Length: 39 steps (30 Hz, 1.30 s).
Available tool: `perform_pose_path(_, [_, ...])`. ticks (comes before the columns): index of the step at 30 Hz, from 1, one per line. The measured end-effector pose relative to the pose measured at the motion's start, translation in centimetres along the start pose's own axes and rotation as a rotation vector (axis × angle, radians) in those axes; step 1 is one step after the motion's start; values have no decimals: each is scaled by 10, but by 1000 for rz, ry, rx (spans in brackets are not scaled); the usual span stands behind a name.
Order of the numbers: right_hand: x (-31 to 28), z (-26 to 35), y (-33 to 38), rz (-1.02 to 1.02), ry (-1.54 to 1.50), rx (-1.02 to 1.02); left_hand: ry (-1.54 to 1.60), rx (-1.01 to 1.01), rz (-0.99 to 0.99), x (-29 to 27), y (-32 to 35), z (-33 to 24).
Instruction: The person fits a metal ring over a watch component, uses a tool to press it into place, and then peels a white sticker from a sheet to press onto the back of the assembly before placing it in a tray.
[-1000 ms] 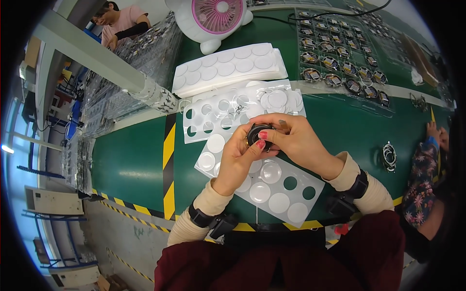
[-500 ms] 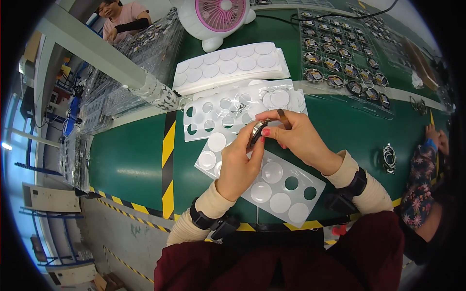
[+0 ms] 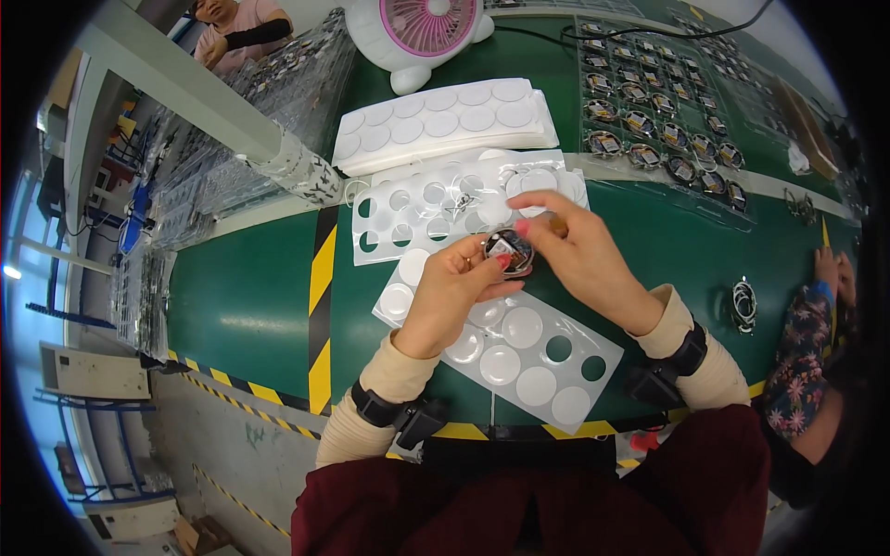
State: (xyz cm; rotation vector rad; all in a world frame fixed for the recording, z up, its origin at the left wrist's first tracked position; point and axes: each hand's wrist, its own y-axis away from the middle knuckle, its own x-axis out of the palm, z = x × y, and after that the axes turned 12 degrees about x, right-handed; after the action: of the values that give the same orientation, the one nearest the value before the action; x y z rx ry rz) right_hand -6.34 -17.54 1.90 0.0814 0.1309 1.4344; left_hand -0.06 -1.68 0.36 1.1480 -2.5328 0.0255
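Left hand [image 3: 451, 295], centre of frame: fingers curled closed around a small round part [image 3: 509, 251], thumb and forefinger pinching its rim. The part is held above the table, clear of the sheets below. Its face shows a dark disc with a light patch; finer detail cannot be made out.

Right hand [image 3: 577, 256], just right of centre: thumb and forefinger tips closed against the right edge of the same part. Remaining fingers are spread and raised, not gripping. A small brownish item shows at the fingers; what it is cannot be told.

Directly beneath both hands lies a white sheet [image 3: 533, 357] of round pads, running toward the lower right, with several pads gone and green showing through the holes. A second sheet [image 3: 408, 218], above centre, has most of its holes empty. A stack [image 3: 440, 120] of full sheets lies above that, near the top of the frame.

Green table [image 3: 250, 301] carries a yellow-black stripe at left centre. A pink fan [image 3: 422, 28] stands at top centre. Trays of round parts [image 3: 649, 120] fill the upper right. A wire ring [image 3: 743, 304] lies at right, near another person's hand [image 3: 828, 269] at the right edge.
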Motion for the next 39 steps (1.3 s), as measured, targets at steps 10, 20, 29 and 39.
perform_pose_path(10, [-11,-12,2,-204,819,-379,159,30,-163,2,-3,-3])
perform_pose_path(20, [3,-15,10,-191,1191,-364,-128,175,-100,14,3,22])
perform_pose_path(29, [-11,-4,12,-149,1185,-414,-535,457,-38,24,8,29])
perform_pose_path(39, [4,-10,12,-245,1183,-389,-802,563,-36,16,7,29])
